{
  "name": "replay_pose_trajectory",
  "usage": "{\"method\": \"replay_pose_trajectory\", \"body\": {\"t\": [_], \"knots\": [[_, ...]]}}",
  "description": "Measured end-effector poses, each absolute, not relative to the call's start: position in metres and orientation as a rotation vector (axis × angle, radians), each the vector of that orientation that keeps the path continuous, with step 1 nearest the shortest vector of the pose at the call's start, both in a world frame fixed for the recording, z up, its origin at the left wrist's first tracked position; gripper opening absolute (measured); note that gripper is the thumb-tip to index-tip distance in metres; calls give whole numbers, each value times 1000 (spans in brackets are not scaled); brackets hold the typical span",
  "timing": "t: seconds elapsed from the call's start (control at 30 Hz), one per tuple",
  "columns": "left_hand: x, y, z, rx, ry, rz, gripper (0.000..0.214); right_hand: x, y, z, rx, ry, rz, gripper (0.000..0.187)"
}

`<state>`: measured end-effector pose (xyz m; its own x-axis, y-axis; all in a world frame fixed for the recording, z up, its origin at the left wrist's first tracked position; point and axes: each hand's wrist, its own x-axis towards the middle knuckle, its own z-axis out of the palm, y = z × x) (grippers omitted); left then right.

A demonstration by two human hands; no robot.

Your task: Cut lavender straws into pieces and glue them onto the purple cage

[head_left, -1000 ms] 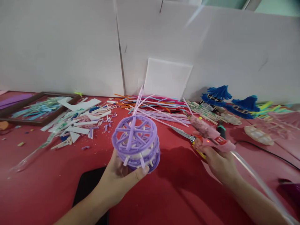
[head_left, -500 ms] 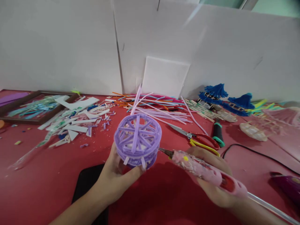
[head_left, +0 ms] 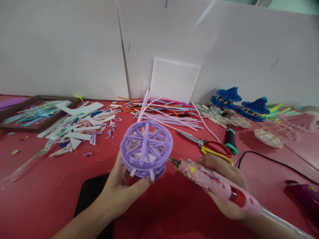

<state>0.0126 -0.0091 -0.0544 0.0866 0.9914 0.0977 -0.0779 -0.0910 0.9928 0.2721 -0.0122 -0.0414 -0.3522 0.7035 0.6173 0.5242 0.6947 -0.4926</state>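
Note:
A round purple frame built from pipe cleaners [head_left: 145, 146], with spokes crossing its top ring, is held above the table. My left hand [head_left: 126, 189] is closed around its lower left side, thumb along the front. My right hand [head_left: 226, 179] grips a pink glue gun [head_left: 209, 181] smeared with dried glue. A clear glue stick [head_left: 281, 220] sticks out of its rear end. The gun's metal nozzle [head_left: 173, 161] points left, at the right side of the purple frame; whether they touch I cannot tell.
Scissors [head_left: 209, 144] and a green-black handled tool [head_left: 230, 141] lie behind my right hand. Pipe cleaners [head_left: 171, 119] are piled at the back. Paper scraps [head_left: 82, 126] lie left, a black flat object [head_left: 92, 196] nearer. Blue-roofed models [head_left: 225, 98] and a cord [head_left: 274, 161] are right.
The purple frame is tipped slightly more toward me, showing more of its spoked top. The glue gun has shifted a little left and down. The whole view has moved slightly.

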Motion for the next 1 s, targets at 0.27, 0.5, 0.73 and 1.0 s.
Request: {"method": "replay_pose_trajectory", "body": {"t": [0.27,0.5,0.73,1.0], "knots": [[19,-10,-47,1196,1079,1275,65,273,-12,-38,-881,-2067,228,7],[28,-15,-35,1053,1179,1324,69,277,-12,-33,-916,-2088,167,5],[26,-14,-36,1046,1189,1313,71,283,-14,-38,-934,-2132,159,8],[29,-15,-31,1015,1237,1329,64,284,-13,-38,-949,-2134,122,9]]}}
